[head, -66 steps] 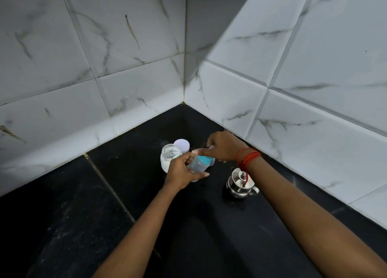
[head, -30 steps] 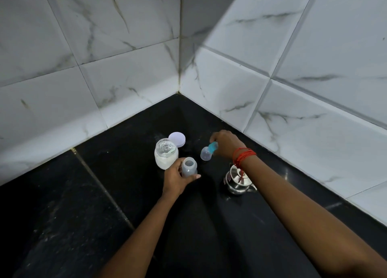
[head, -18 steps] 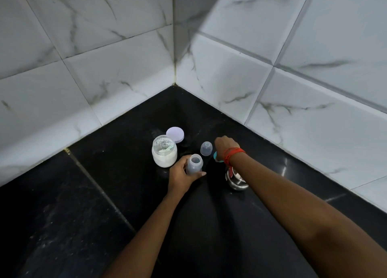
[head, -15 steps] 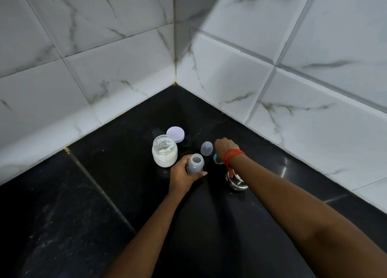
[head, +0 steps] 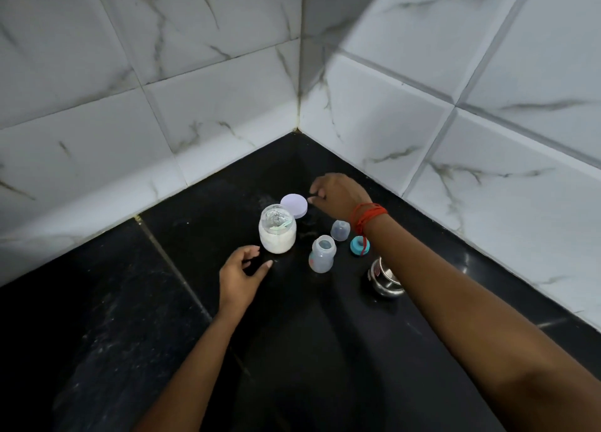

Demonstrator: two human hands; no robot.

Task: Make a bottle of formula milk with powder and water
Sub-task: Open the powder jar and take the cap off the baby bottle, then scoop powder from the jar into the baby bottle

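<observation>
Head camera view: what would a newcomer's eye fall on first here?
The open glass jar of white powder stands on the black counter, its lilac lid lying behind it. To its right the uncapped baby bottle stands upright, with its clear cap and teal collar beside it. Both hands hold nothing: the left hand near the jar, the right hand beside the lid.

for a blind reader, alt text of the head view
The left hand is open beside an open powder jar, the right hand by a lilac lid, above a black counter. An open bottle, cap, teal ring and steel pot stand nearby.
</observation>
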